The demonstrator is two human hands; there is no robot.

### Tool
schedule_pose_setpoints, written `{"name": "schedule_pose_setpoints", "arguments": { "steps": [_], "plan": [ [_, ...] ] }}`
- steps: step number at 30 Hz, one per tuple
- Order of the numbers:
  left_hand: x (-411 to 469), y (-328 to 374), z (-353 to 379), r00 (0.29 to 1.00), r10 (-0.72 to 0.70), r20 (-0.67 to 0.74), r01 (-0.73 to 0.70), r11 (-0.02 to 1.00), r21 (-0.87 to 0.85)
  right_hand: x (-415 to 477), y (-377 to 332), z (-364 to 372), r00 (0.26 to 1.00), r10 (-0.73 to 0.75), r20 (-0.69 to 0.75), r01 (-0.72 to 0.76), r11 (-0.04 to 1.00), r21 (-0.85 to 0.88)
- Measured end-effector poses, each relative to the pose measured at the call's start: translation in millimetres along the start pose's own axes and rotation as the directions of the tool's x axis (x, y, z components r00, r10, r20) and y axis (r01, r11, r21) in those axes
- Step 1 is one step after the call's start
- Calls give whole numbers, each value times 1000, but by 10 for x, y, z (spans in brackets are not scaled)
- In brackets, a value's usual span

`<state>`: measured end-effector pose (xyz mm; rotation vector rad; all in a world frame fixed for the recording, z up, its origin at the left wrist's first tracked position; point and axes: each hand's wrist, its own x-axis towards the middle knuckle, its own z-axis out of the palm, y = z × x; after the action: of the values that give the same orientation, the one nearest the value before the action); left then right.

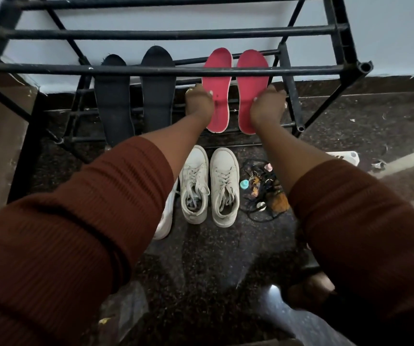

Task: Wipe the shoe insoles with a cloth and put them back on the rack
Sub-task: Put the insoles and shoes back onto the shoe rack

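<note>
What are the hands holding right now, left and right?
Left hand: pinches the left pink insole by its outer edge.
Right hand: pinches the right pink insole by its outer edge.

Rack (166,70): top cut by upper edge, 9 o'clock corner blurred. Left sleeve (76,221) hides lower end of left black insole (112,101) and most of white shoe (164,221). Left hand (199,101) fingertips mostly hidden behind left pink insole (217,96); right hand (267,106) likewise behind right pink insole (251,96). Tangle (261,193) at 3 o'clock of sneakers (223,186): too small to identify.
</note>
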<state>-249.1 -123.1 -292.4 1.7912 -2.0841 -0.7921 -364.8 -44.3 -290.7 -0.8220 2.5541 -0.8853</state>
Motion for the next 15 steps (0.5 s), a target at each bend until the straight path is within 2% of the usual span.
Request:
{"name": "schedule_pose_setpoints", "arguments": {
  "steps": [3,8,11,15],
  "plan": [
    [-173,-87,-60,999,-12,-44,7,993,-114,-298,14,-15,994,-14,-110,14,1000,5],
    [-817,-482,-98,980,36,-196,-95,949,-302,-895,175,169,965,-201,-169,196,980,-46],
    [-1380,-887,-86,964,-33,-262,-67,930,-361,-1366,318,389,955,-257,-145,253,966,-48],
    [-2067,-1534,-19,956,-161,-244,79,946,-315,-2017,459,677,961,-274,25,275,958,-75]
  ]
}}
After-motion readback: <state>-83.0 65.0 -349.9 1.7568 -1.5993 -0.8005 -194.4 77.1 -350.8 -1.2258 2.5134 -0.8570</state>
